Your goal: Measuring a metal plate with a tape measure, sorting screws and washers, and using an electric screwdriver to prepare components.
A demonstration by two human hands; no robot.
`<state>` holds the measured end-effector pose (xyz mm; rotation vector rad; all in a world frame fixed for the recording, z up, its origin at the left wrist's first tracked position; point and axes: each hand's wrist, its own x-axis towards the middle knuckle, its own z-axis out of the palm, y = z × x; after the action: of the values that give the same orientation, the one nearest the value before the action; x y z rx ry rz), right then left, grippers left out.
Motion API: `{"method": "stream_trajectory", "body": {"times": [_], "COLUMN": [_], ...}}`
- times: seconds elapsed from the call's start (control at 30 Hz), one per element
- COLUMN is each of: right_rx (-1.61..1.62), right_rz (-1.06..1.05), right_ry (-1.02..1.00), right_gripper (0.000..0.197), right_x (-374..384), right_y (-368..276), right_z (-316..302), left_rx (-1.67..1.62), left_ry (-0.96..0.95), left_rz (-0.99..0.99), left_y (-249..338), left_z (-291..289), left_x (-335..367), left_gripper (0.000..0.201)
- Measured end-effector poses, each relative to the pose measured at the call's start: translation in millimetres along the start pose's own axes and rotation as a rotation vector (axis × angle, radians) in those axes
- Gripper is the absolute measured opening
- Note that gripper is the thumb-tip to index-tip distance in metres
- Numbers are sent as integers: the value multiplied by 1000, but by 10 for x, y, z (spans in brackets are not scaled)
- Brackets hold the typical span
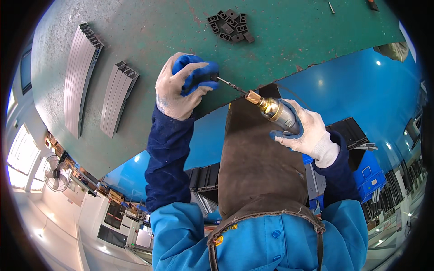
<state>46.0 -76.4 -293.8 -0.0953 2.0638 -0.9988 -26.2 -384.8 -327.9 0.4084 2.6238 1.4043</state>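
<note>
My left hand, in a white glove with blue coating, is closed at the near edge of the green table. A small dark block shows at its fingertips, mostly hidden by the glove. My right hand, gloved the same way, wraps round a power screwdriver with a silver body and brass-coloured nose. Its long thin bit points left and reaches the dark block; whether a screw sits at the tip I cannot make out. Several small black blocks with holes lie in a loose cluster farther back.
Two groups of grey metal profiles lie on the green table at left, one long and one shorter. A screw rests at the far right. Blue bins and dark profiles stand at lower right, beyond my arm.
</note>
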Motion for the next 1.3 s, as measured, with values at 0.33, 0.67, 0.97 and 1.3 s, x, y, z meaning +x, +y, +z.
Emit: {"method": "stream_trajectory", "body": {"times": [0.33, 0.67, 0.97, 1.3], "right_rx": [-472, -382, -429, -508], "right_rz": [52, -10, 14, 90], "right_ry": [-18, 107, 123, 94], "right_gripper": [70, 69, 69, 65], "right_x": [155, 104, 152, 186], "right_y": [-34, -52, -164, -243], "right_z": [-28, 92, 111, 170], "left_rx": [479, 578, 562, 546], "left_ry": [-602, -569, -495, -486], "left_rz": [88, 150, 212, 227], "left_y": [53, 87, 38, 6], "left_z": [-99, -130, -118, -145], "left_x": [422, 378, 358, 374], "left_gripper": [41, 37, 42, 42]}}
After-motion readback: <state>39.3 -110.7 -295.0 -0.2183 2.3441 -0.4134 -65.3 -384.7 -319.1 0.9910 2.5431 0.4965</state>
